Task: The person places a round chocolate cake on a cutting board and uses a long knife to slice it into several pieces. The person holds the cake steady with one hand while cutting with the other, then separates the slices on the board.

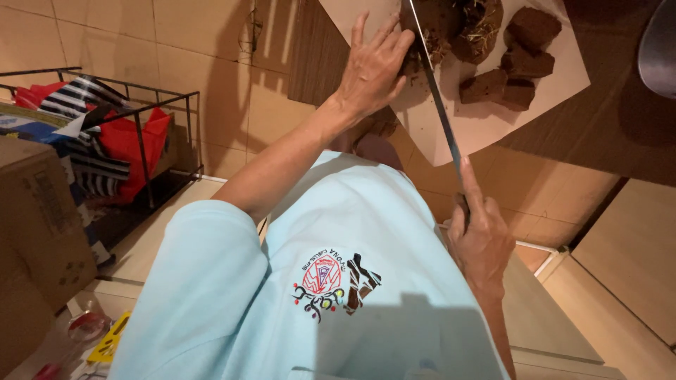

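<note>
My left hand (373,67) reaches forward, fingers spread, and presses on a dark brown fibrous block (440,21) at the top edge of the view. My right hand (482,239) grips the handle of a long thin knife (438,105). The blade runs up from it to the block, right beside my left fingers. Several cut brown chunks (514,70) lie to the right on a pale sheet of paper (479,130). The sheet is spread on a dark wooden surface (563,134). My light blue shirt fills the lower middle of the view.
A black wire rack (144,151) at the left holds red and striped cloth. A cardboard box (35,225) stands in front of it. A grey metal object (658,42) shows at the top right corner. Beige tiles (204,70) lie beyond the rack.
</note>
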